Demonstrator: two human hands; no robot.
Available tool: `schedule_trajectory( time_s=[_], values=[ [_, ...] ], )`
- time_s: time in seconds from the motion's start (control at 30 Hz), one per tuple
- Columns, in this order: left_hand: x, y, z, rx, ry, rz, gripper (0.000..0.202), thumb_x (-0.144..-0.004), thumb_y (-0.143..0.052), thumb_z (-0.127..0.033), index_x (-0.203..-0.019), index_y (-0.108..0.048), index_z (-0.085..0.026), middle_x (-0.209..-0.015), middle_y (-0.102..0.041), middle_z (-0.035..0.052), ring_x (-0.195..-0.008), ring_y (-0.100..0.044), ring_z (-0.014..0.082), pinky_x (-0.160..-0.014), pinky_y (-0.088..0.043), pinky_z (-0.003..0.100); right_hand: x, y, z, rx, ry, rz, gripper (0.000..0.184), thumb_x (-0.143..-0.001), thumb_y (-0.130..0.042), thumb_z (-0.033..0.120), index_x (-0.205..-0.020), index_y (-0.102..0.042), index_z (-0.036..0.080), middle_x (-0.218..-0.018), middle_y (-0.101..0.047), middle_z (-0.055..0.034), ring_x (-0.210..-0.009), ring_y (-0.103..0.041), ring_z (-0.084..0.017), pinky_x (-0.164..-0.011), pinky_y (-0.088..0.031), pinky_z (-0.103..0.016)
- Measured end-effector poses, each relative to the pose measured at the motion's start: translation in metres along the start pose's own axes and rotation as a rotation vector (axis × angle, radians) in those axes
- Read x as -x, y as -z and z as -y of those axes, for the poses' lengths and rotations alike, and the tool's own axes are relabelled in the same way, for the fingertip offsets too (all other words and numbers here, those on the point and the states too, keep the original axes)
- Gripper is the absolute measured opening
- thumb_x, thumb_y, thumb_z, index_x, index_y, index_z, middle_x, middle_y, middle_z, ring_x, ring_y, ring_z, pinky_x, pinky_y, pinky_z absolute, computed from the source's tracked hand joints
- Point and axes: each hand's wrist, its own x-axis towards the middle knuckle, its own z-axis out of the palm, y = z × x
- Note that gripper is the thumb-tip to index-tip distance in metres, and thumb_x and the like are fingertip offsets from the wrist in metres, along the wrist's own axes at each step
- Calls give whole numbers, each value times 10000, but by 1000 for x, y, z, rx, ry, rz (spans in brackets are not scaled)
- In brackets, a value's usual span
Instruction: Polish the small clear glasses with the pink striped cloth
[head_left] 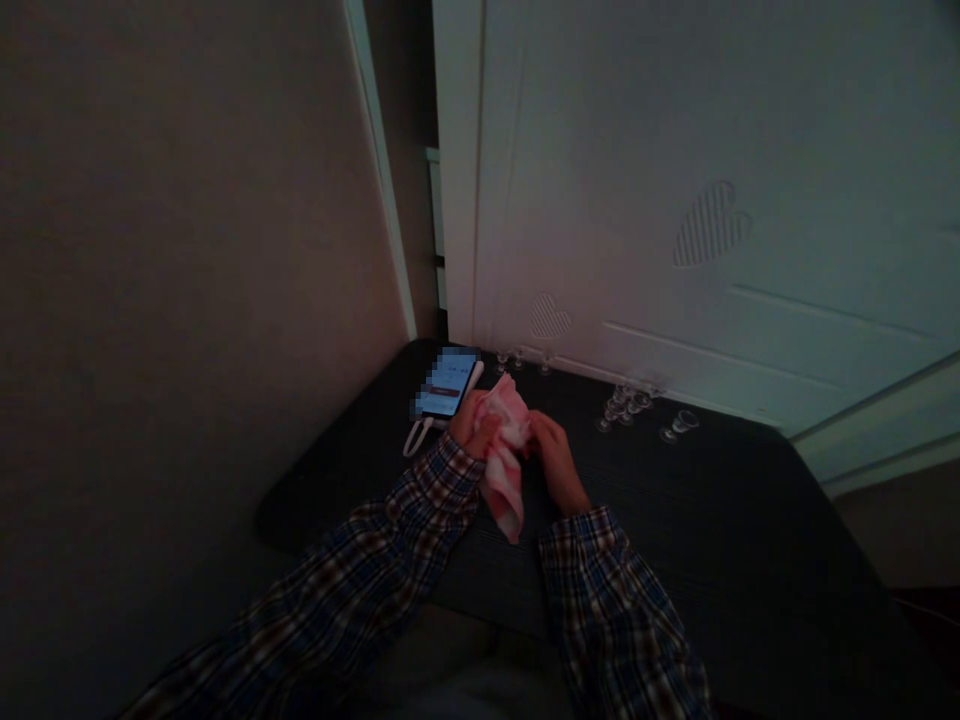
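Note:
A pink and white cloth (506, 470) is bunched up above the middle of the dark table, its lower corner hanging down. My left hand (474, 425) is closed around the cloth from the left side. From the right, my right hand (553, 455) pinches the cloth's edge with bent fingers. Whether something is wrapped inside the cloth is hidden. Small clear stemmed glasses stand beyond my right hand: a cluster (622, 402) and a single glass (680, 426) to its right. More small glasses (517, 360) stand at the back edge behind the cloth.
A phone with a lit screen (448, 385) lies left of my hands, with a white cable (417, 437) beside it. The dark table (720, 540) meets a white panel with heart patterns (600, 200) at the back. A plain wall (187, 250) rises on the left.

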Motion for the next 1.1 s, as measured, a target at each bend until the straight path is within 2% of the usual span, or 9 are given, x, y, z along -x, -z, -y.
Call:
schedule_trajectory(
  time_s=[0.07,0.13,0.33,0.47,0.63,0.73,0.83,0.93,1.1],
  values=[
    [-1,0,1,-57,-51,-49,368,-805,-426,-482,-987,-477,-166,-802,-574,45,-703,-540,163,-604,-437,280,0,1,-1,-17,34,-52,269,-827,-462,412,-716,-509,172,-624,-408,32,-546,-378,-88,-471,-325,-185],
    [-1,0,0,-98,-65,-56,356,-805,-431,-459,-989,-481,-159,-789,-573,40,-675,-534,154,-586,-431,271,-1,2,-2,-33,68,-123,255,-810,-494,397,-694,-502,171,-627,-395,38,-552,-358,-86,-470,-299,-186],
    [3,-1,-9,-154,-31,61,353,-792,-463,-403,-1040,-470,-150,-751,-577,22,-597,-519,128,-549,-412,250,1,2,0,81,152,-334,242,-811,-488,372,-704,-540,161,-634,-421,36,-570,-373,-92,-495,-299,-194],
    [3,-1,-13,-215,-44,90,339,-798,-454,-388,-1032,-465,-143,-765,-576,35,-611,-529,143,-570,-432,272,2,0,2,138,169,-341,235,-819,-475,359,-724,-553,159,-638,-438,32,-578,-387,-96,-500,-314,-193],
    [5,-3,-14,-283,-69,160,351,-811,-446,-370,-1070,-465,-135,-902,-589,72,-740,-574,181,-654,-474,309,1,3,-2,160,157,-346,274,-860,-383,350,-836,-575,156,-757,-541,-8,-659,-468,-117,-560,-377,-204],
    [5,-5,-9,-309,-122,192,330,-823,-426,-366,-1066,-470,-146,-933,-577,67,-799,-573,179,-695,-478,302,0,7,-6,206,127,-389,280,-855,-376,343,-881,-586,160,-758,-562,-15,-621,-473,-116,-531,-377,-204],
    [4,-7,-4,-303,-192,202,317,-826,-412,-341,-1064,-471,-138,-934,-563,74,-831,-564,182,-718,-483,302,0,8,-5,231,65,-359,274,-839,-405,353,-941,-582,170,-677,-549,3,-533,-457,-111,-468,-357,-201],
    [3,-5,-6,-299,-184,192,303,-835,-413,-287,-1087,-465,-127,-975,-553,87,-878,-558,186,-754,-485,312,2,4,-3,284,43,-243,292,-842,-421,384,-1006,-559,186,-652,-561,11,-505,-474,-115,-453,-356,-202],
    [4,1,-21,-266,-88,194,294,-850,-435,-266,-1107,-458,-125,-1003,-565,83,-887,-569,177,-779,-491,313,5,-3,-3,641,149,-108,294,-893,-356,378,-957,-574,191,-719,-620,-19,-595,-555,-142,-546,-362,-224]
  ],
)
